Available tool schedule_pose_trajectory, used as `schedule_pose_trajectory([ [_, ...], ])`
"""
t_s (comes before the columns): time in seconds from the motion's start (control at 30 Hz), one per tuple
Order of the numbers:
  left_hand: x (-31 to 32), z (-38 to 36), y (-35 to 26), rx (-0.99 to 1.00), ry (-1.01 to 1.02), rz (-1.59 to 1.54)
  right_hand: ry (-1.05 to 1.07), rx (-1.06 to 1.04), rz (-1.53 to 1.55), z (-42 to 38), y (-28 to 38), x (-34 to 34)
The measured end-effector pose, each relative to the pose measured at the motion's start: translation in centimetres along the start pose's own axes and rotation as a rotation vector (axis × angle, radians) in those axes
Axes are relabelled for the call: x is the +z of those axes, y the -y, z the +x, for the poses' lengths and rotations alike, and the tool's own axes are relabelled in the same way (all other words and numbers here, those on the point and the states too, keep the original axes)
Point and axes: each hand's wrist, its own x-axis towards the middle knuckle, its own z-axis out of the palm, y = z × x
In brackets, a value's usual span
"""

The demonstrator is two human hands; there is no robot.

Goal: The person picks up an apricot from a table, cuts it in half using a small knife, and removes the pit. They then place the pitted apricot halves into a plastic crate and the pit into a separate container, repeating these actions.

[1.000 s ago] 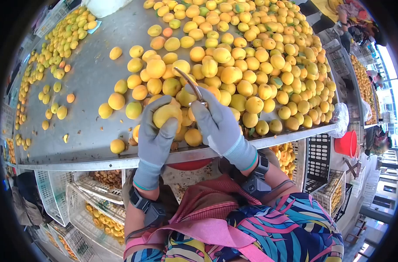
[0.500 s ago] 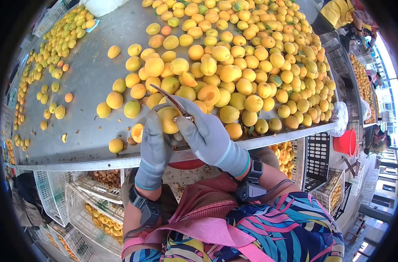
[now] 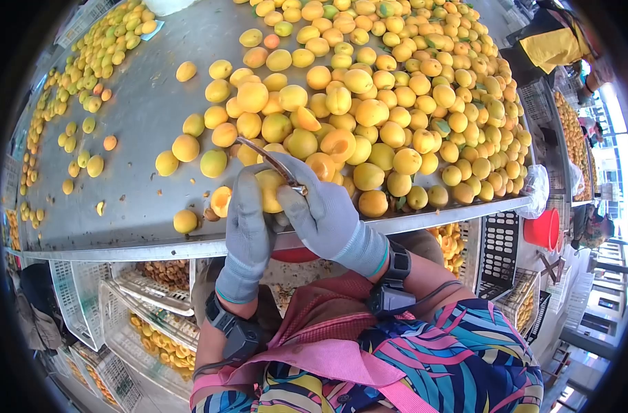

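Both hands gloved in grey, brought together over the near edge of the metal table (image 3: 145, 151). Left hand (image 3: 246, 217) closed round a yellow apricot (image 3: 269, 191); its fingers and the right hand cover much of the fruit, so only a patch of skin shows between the gloves. Cannot make out whether it is cut. Right hand (image 3: 319, 208) gripping a curved knife (image 3: 271, 158), blade slanting up to the far left across the top of the apricot; most of the handle lost inside the glove. Whether the edge touches the skin is hard to judge.

Just beyond the hands, an open apricot half (image 3: 338, 144), cut face up, against the main heap (image 3: 424, 103), which spreads right and far; its far end runs out of view. Another cut piece (image 3: 221, 201) left of the left hand, near a whole fruit (image 3: 185, 221). A greener batch (image 3: 97, 62) lies far left, small and distorted at the lens rim. White object (image 3: 168, 5) at the far edge, cut off, unidentifiable.

Below the near edge: something red (image 3: 294, 255), mostly hidden by table and forearms. Right side: red bucket (image 3: 542, 228), black crate (image 3: 501, 248) partly under the tabletop.
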Motion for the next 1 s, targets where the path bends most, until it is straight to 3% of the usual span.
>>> schedule_pose_trajectory([
  [0.1,0.0,0.0,0.1,0.07,-0.017,0.07,0.028,0.025,0.003,0.1,-0.1,0.0],
  [0.17,-0.1,0.4,-0.1,-0.174,0.012,-0.231,0.027,0.079,0.137,0.7,-0.1,0.0],
  [0.2,-0.1,0.7,-0.1,-0.171,0.017,-0.227,0.02,0.077,0.139,1.0,-0.4,0.2],
  [0.27,0.1,1.1,0.2,-0.12,0.027,-0.197,-0.069,0.103,0.498,1.2,-1.2,0.6],
  [0.3,0.0,1.1,0.3,-0.12,0.031,-0.196,-0.074,0.102,0.498,1.2,-1.0,0.2],
  [0.47,0.1,1.2,0.5,-0.05,0.018,-0.101,0.393,0.584,1.018,0.6,0.3,-3.2],
  [0.5,0.1,1.2,0.5,-0.05,0.026,-0.094,0.386,0.579,1.025,0.6,0.0,-3.2],
  [0.57,-0.1,1.2,0.5,-0.058,0.102,-0.338,0.502,0.593,1.427,0.5,-0.9,-3.0],
  [0.7,0.7,1.5,0.8,-0.081,0.134,-0.5,0.477,0.532,1.352,0.3,-0.1,-4.1],
  [0.77,1.1,1.9,-0.1,-0.115,0.159,-0.655,0.093,0.425,0.978,0.2,1.6,-4.6],
  [0.93,1.0,2.2,0.3,-0.101,0.073,-0.812,0.048,0.346,0.866,-0.1,0.1,-3.3],
  [1.0,0.8,2.3,0.5,-0.154,0.08,-0.865,0.058,0.337,0.684,-0.3,-0.2,-2.9],
])
